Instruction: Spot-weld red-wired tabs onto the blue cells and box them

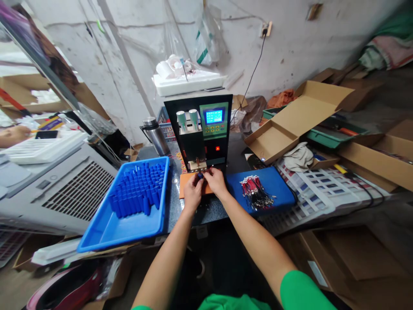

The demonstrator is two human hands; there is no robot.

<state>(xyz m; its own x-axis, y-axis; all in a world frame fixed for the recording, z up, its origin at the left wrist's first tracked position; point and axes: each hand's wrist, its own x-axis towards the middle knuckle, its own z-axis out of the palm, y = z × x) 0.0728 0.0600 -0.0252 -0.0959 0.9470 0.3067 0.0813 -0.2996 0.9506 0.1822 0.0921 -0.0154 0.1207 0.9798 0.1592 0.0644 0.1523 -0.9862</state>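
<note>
A black spot-welding machine [206,129] with a lit blue screen stands in the middle of the bench. My left hand [192,190] and my right hand [215,181] meet just below its welding tips, over an orange pad [184,184]. Together they pinch a small blue cell [200,175] held up to the tips. A blue tray [106,228] with several blue cells standing in it sits to the left. On the right a blue mat [277,183] carries a pile of red and black wire leads [255,192].
A steel flask [155,135] stands left of the machine. Open cardboard boxes [290,125] and a green tray [335,133] crowd the right side. A grey vented unit [64,189] lies at the left, where another person's hand [11,134] shows at the edge.
</note>
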